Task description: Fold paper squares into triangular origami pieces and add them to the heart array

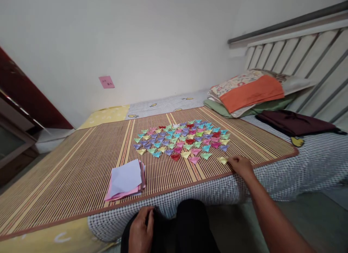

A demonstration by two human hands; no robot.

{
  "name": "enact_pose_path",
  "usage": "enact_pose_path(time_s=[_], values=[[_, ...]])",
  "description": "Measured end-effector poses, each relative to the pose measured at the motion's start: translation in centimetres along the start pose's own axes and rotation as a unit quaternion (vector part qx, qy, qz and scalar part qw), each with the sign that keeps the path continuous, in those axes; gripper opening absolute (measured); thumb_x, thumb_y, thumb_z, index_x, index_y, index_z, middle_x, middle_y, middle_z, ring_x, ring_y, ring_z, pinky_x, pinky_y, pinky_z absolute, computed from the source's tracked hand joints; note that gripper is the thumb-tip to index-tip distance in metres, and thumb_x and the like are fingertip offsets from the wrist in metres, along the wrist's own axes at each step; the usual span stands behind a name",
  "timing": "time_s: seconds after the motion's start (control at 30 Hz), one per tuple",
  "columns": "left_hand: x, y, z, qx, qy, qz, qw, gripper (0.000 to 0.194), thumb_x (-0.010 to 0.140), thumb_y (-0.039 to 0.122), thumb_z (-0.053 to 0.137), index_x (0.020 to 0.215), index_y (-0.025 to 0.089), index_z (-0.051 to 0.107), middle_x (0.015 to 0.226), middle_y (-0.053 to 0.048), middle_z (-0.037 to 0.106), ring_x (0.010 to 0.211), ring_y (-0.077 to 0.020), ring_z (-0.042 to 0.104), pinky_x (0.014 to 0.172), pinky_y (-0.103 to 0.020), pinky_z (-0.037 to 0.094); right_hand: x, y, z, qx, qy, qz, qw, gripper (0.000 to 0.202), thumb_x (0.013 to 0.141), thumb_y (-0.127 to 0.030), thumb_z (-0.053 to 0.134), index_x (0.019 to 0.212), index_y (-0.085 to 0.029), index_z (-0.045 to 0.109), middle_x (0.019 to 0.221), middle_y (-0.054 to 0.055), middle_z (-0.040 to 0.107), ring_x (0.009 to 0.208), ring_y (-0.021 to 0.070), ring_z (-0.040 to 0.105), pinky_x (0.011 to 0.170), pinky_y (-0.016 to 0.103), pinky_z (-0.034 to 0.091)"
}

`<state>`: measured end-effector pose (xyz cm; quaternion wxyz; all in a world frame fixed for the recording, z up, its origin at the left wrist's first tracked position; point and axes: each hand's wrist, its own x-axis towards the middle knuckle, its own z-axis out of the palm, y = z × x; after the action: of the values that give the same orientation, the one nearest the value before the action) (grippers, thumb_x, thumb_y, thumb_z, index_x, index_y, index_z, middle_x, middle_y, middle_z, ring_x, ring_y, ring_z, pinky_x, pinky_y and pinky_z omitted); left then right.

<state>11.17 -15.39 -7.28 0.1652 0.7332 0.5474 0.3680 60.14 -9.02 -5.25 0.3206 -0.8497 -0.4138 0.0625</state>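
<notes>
My right hand is closed, thumb and fingertips pinching the edge of a small yellow folded paper boat on the striped mat. That boat is at the near right of a large group of small folded paper boats, set out in rows in many colours. My left hand rests on my dark-clothed leg, its fingers loosely curled in and nothing visible in them. Beyond it on the mat lies a stack of square paper sheets, pale lilac on top and pink beneath.
The striped bamboo mat covers a bed with a checked sheet. Folded bedding with an orange band and a dark maroon cloth item lie at the right, by a slatted headboard. A pink note is on the wall.
</notes>
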Motion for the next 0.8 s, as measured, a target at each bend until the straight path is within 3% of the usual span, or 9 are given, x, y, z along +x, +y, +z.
enact_pose_path(time_s=[0.13,0.47,0.8], values=[[0.0,0.1,-0.1,-0.003,-0.003,-0.001,1.000,0.025,0.097,0.034,0.052,0.095,0.022,0.074,0.090,-0.006,0.079,0.082,-0.0240,0.076,0.074,-0.031,0.060,1.3,-0.7,1.2,-0.008,-0.032,-0.015,0.999,0.031,0.099,-0.033,0.065,0.127,-0.018,0.064,0.129,0.009,0.065,0.106,0.0241,0.068,0.087,0.043,0.059],[0.0,-0.3,0.0,0.002,0.007,0.002,1.000,0.024,0.095,0.034,0.053,0.094,0.023,0.075,0.089,-0.005,0.080,0.081,-0.0247,0.077,0.074,-0.031,0.061,4.6,-3.3,1.8,-0.006,-0.042,-0.054,0.998,0.032,0.099,-0.033,0.065,0.127,-0.018,0.063,0.129,0.010,0.065,0.107,0.0243,0.068,0.089,0.044,0.059],[0.1,0.0,-0.1,0.011,0.003,0.009,1.000,0.025,0.096,0.032,0.051,0.094,0.023,0.074,0.091,-0.006,0.080,0.082,-0.0245,0.077,0.074,-0.031,0.061,2.1,-3.8,1.4,0.081,0.030,-0.072,0.994,0.025,0.099,-0.034,0.065,0.116,-0.015,0.066,0.113,0.007,0.070,0.094,0.0206,0.069,0.083,0.040,0.059]])
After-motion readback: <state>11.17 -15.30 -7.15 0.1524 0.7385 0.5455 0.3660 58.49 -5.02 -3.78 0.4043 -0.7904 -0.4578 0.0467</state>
